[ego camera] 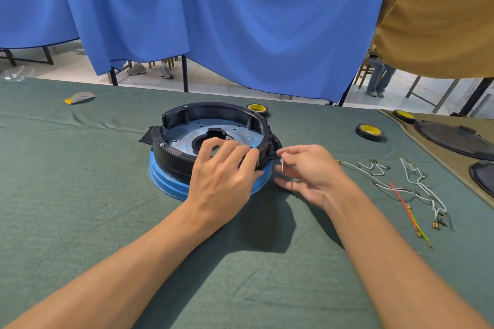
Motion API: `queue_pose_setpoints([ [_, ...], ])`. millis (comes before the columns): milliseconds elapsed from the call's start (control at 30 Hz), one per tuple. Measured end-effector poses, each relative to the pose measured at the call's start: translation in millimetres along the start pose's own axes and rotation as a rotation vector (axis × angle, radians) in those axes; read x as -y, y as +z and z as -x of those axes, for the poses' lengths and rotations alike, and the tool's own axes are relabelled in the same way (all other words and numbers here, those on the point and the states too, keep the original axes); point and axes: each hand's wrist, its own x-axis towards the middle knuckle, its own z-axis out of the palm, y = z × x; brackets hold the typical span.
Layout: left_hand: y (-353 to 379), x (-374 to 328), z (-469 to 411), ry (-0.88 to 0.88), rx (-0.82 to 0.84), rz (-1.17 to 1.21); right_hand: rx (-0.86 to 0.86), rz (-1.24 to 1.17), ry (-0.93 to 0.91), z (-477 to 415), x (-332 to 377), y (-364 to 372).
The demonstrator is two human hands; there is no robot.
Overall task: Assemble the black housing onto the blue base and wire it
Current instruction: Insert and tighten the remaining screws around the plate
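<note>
Though part-hidden (left hand), black housing.

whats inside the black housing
A silvery perforated plate with a central opening. The left hand, gripping the black housing, hides the plate's near part; the right hand pinches a pin outside.

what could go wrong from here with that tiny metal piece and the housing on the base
1. The small metal piece is only pinched in the right hand; if it slips it may drop into the black housing or onto the green cloth and be hard to find.
2. The housing may shift on the blue base, since only the left hand steadies it at the near rim.
</note>
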Motion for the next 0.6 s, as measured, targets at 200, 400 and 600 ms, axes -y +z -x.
queue_pose_setpoints([
  [200,-5,6,-6,-0.050,-0.040,0.045,-0.037,-0.316,0.091,7,4,15],
  [400,-9,5,-8,-0.040,0.042,0.026,-0.069,-0.493,0.108,6,3,17],
  [600,-12,7,-7,0.052,0.190,-0.037,-0.057,-0.527,0.082,3,7,5],
])
